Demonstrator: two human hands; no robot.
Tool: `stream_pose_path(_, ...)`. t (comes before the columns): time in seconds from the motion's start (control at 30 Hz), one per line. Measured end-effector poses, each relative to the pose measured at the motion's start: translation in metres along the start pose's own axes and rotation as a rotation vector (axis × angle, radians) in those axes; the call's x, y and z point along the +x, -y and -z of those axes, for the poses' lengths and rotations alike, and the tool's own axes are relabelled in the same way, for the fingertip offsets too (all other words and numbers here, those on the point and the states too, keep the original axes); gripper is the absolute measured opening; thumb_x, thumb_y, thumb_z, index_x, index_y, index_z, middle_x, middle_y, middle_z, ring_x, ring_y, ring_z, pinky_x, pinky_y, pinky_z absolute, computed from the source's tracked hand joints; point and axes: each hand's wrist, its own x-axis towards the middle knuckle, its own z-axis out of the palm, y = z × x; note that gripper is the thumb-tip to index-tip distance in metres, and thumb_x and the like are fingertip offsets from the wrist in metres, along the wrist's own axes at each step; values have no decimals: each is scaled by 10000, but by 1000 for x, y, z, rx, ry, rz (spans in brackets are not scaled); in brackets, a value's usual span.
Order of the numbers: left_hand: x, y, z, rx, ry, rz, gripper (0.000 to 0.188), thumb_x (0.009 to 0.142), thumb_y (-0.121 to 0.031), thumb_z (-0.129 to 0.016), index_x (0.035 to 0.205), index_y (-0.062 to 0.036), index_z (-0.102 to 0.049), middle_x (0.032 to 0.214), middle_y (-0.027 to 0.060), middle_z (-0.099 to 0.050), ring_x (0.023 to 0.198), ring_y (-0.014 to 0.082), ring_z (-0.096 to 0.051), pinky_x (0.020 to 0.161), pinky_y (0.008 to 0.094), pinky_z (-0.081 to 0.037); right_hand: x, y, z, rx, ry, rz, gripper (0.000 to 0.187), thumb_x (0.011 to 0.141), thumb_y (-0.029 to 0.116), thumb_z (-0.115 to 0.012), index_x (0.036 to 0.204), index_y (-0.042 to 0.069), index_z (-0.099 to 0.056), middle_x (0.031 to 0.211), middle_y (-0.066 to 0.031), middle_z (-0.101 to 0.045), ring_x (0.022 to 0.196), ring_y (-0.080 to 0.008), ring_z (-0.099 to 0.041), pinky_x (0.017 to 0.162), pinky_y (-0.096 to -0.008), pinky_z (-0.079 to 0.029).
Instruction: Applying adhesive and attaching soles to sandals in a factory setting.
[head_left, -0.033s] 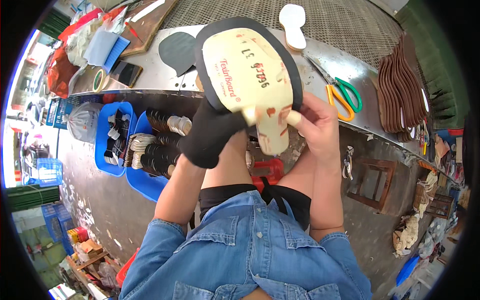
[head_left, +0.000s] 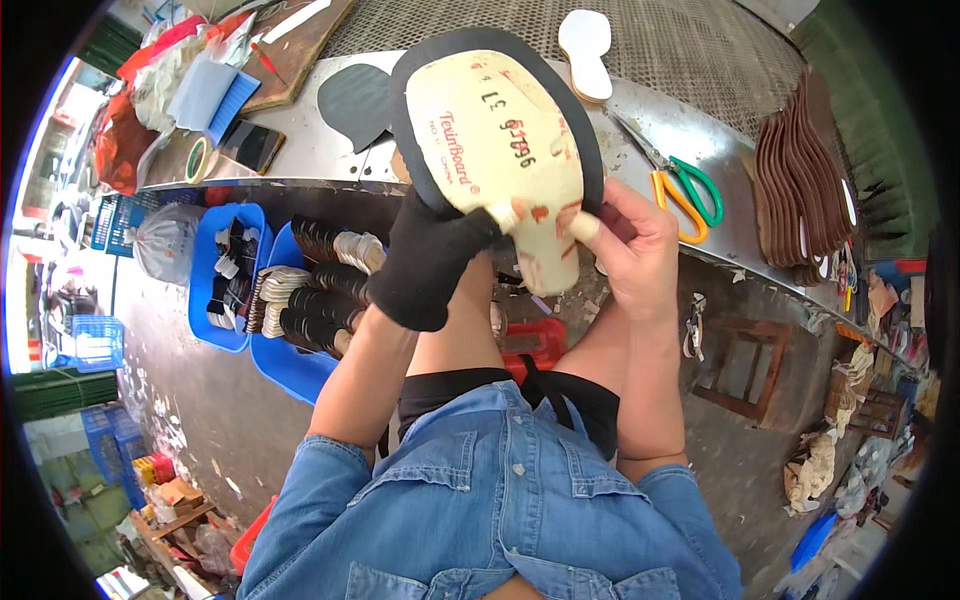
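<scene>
A cream insole board (head_left: 490,130) with black sheet material (head_left: 405,120) wrapped round or projecting past its wide end is held up over my lap, its narrow end pointing down at me. My left hand (head_left: 432,250), in a black glove, grips the left edge, with its pale-covered thumb on the cream face. From the right, my bare right hand (head_left: 632,245) pinches the edge near the narrowing, its wrapped thumb on top. Fingers behind the board are hidden. Beyond the board a dark grey sole-shaped piece (head_left: 355,105) lies on the metal bench.
Green- and orange-handled scissors (head_left: 690,190) lie to the right, beside stacked brown sole pieces (head_left: 800,180). A white insole (head_left: 585,55) rests at the back. On the left are a phone (head_left: 252,145), a tape roll (head_left: 201,160) and blue bins (head_left: 232,335) of shoe parts below the bench.
The insole's narrow end has risen slightly, away from my body. My left hand has shifted a little to the right, and both hands keep their hold.
</scene>
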Motion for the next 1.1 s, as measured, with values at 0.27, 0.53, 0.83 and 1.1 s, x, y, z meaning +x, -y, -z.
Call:
stream_pose_path(0.27,8,18,4,-123,-164,-122,436,823,-117,-658,1213,-14,-494,1072,95,-610,897,178,-619,731,283,-501,-16,6,-38,-817,-413,254,235,868,91,-605,1055,-50,-619,820,-101,-656,715,-112,-598,669,-259,-484)
stream_pose_path(0.53,4,20,6,-444,-132,57,337,839,-111,-626,1148,-12,-536,1016,107,-633,912,211,-628,746,327,-527,2,2,8,-478,27,166,226,864,151,-601,779,-58,-615,624,-41,-527,582,-108,-489,535,-254,-383)
stream_pose_path(0.83,0,16,-4,-121,42,-47,390,773,-49,-691,1140,3,-571,1061,91,-642,914,170,-629,776,308,-514,9,4,6,239,-112,-43,406,950,384,-456,1012,4,-582,857,-32,-620,724,-89,-582,608,-243,-464)
stream_pose_path(1.1,0,12,-11,-54,-30,64,403,759,-48,-693,1140,12,-574,1041,81,-651,895,139,-626,763,274,-507,31,10,-3,-479,-244,218,293,907,265,-559,783,-1,-559,625,9,-566,533,-69,-451,495,-253,-379)
